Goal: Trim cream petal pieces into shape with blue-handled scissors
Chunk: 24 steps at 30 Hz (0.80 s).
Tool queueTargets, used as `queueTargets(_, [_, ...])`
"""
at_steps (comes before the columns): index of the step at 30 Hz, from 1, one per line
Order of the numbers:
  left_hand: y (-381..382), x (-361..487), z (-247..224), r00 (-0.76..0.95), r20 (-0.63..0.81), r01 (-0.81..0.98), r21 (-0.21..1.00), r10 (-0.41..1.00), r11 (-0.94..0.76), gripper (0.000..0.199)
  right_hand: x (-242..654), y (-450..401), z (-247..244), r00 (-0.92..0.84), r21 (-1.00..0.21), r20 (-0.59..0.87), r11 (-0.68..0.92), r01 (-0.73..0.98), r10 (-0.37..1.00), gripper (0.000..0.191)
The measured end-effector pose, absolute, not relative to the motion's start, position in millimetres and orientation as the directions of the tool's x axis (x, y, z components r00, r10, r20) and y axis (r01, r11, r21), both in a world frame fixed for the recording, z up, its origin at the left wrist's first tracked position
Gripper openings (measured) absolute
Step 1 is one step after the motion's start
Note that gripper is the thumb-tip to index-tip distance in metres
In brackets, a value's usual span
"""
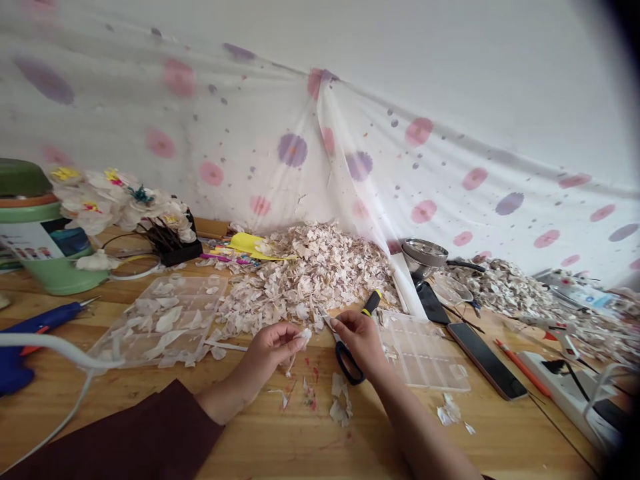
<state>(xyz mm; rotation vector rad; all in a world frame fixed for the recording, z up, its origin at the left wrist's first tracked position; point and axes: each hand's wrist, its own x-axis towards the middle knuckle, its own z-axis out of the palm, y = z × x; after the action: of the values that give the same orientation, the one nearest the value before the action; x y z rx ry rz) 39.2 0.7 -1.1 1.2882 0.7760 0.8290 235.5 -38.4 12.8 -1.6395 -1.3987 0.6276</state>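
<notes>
My left hand [280,343] pinches a small white petal piece [305,335] between thumb and fingertips. Just to its right, my right hand [356,333] has its fingers closed on dark-handled scissors [349,363], whose blades point up and left toward the pile. A large heap of pale dried petals [320,267] lies behind both hands. Below them on the wooden table [280,440] are red scraps [310,393] and pale petal scraps [341,400]. A black and yellow tool [371,303] lies just beyond my right hand.
Clear divided trays [425,353] lie on both sides. At the left are a blue glue gun [40,327], a green bucket [65,267] and white flowers [125,200]. A phone [487,360], metal bowl [424,257] and power strip [565,393] sit at the right.
</notes>
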Motion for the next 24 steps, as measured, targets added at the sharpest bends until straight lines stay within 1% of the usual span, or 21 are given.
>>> queueTargets(3, [1, 28, 3, 0.438, -0.040, -0.172, 0.977, 0.898, 0.128, 0.028, 247, -52, 21, 0.240, -0.678, 0.192, -0.049, 0.734, 0.952, 0.014])
queueTargets(5, [2, 21, 6, 0.400, -0.057, -0.232, 0.959, 0.915, 0.161, 0.029, 250, -65, 23, 0.230, -0.551, 0.180, -0.096, 0.829, 0.957, 0.008])
queueTargets(9, [5, 15, 13, 0.375, -0.091, -0.357, 0.904, 0.922, 0.234, 0.032, 242, -80, 22, 0.216, -0.347, 0.103, -0.168, 0.923, 0.971, 0.007])
queueTargets(12, [6, 16, 17, 0.381, -0.113, -0.450, 0.845, 0.918, 0.290, 0.033, 235, -78, 22, 0.226, -0.235, 0.072, -0.204, 0.950, 0.971, 0.007])
queueTargets(15, [7, 16, 17, 0.403, -0.138, -0.508, 0.789, 0.905, 0.346, 0.030, 233, -74, 22, 0.236, -0.159, 0.064, -0.224, 0.962, 0.970, 0.011])
queueTargets(18, [8, 15, 15, 0.426, -0.178, -0.545, 0.732, 0.887, 0.409, 0.020, 234, -72, 21, 0.257, -0.104, 0.047, -0.251, 0.962, 0.965, 0.010])
queueTargets(21, [11, 15, 12, 0.422, -0.223, -0.559, 0.699, 0.879, 0.446, 0.012, 234, -72, 22, 0.260, -0.074, 0.012, -0.258, 0.963, 0.966, 0.008])
queueTargets(24, [12, 14, 10, 0.423, -0.222, -0.551, 0.707, 0.878, 0.444, 0.013, 238, -76, 28, 0.231, -0.071, -0.019, -0.232, 0.970, 0.973, 0.010])
